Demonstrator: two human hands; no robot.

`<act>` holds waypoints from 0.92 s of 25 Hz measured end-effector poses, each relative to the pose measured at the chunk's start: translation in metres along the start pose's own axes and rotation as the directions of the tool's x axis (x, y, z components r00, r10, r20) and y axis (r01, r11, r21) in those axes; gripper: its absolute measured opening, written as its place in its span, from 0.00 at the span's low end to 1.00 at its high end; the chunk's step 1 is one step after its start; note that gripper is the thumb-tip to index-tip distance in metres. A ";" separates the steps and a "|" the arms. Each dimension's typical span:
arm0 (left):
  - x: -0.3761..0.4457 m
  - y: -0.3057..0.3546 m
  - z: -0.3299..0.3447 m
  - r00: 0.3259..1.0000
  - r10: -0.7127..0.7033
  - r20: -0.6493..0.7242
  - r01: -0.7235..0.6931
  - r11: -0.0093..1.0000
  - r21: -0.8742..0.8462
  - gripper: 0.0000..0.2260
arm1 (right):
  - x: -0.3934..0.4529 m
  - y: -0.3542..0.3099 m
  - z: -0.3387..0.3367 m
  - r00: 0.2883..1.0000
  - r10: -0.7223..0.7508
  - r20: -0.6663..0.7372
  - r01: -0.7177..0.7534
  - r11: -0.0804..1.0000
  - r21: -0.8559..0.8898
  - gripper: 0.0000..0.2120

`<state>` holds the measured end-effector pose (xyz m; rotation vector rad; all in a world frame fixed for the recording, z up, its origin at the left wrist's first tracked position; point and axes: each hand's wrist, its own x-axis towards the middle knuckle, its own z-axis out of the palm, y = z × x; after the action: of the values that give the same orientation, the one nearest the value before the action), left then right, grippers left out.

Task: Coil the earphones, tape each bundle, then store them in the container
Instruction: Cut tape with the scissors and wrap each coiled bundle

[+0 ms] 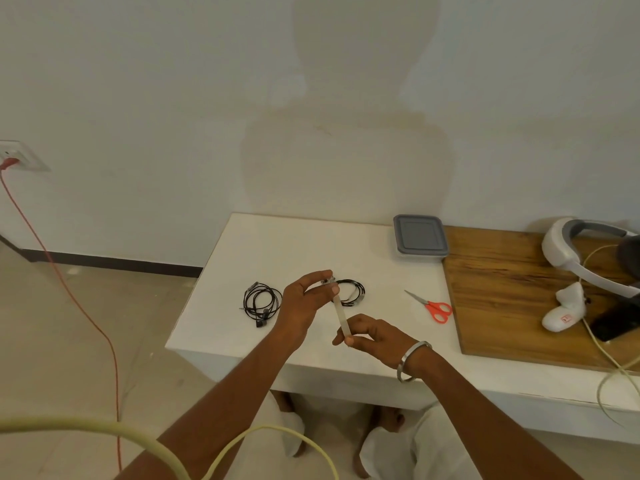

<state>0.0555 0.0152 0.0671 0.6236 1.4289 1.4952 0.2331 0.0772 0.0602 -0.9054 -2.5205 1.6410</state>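
The white surface (263, 244) carries a wooden board (512, 289), a lidded grey container (419, 239), red scissors (437, 308) and 2 black earphone coils (261, 301). The left hand (304, 303) pinches what looks like the second coil (355, 292); the right hand (372, 332) pinches a tape strip (341, 317).

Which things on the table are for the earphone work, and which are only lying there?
For the job:
- black coiled earphones
- second black earphone bundle
- clear tape strip, pinched by left hand and right hand
- red-handled scissors
- grey lidded container

Lying about:
- white headset
- white controller
- wooden board
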 end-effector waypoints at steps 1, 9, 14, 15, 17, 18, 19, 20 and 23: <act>0.001 0.000 -0.002 1.000 -0.006 0.013 0.006 1.000 0.002 0.16 | 0.000 0.002 0.001 1.000 -0.002 0.002 0.002 1.000 -0.010 0.08; 0.000 -0.003 0.002 0.998 0.006 0.062 -0.007 1.000 0.013 0.18 | 0.004 0.011 -0.001 0.997 0.069 0.044 -0.065 0.995 -0.079 0.12; 0.002 -0.012 0.007 0.998 0.045 0.037 -0.048 0.996 0.072 0.17 | 0.009 0.023 -0.005 0.993 0.095 0.068 -0.089 0.992 -0.091 0.12; 0.003 -0.015 0.008 0.998 0.053 0.034 -0.055 0.995 0.087 0.17 | 0.010 0.025 -0.005 0.992 0.096 0.076 -0.089 0.992 -0.093 0.12; 0.002 -0.020 0.012 0.998 0.062 0.022 -0.064 0.992 0.112 0.17 | 0.011 0.028 -0.002 0.990 0.110 0.088 -0.101 0.989 -0.110 0.12; 0.002 -0.020 0.013 0.998 0.064 0.017 -0.066 0.990 0.128 0.17 | 0.012 0.028 -0.001 0.990 0.119 0.082 -0.108 0.986 -0.128 0.12; 0.003 -0.021 0.014 0.998 0.066 0.012 -0.067 0.986 0.152 0.18 | 0.013 0.030 0.000 0.990 0.128 0.067 -0.117 0.982 -0.147 0.12; 0.002 -0.020 0.015 0.998 0.067 0.012 -0.068 0.983 0.172 0.18 | 0.013 0.031 0.001 0.990 0.129 0.049 -0.119 0.978 -0.171 0.12; 0.003 -0.020 0.017 0.999 0.051 0.000 -0.051 0.987 0.152 0.18 | 0.016 0.036 0.003 0.994 0.103 0.020 -0.096 0.968 -0.234 0.12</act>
<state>0.0741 0.0230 0.0507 0.7563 1.5510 1.4362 0.2354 0.0928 0.0240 -1.0470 -2.7767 1.4129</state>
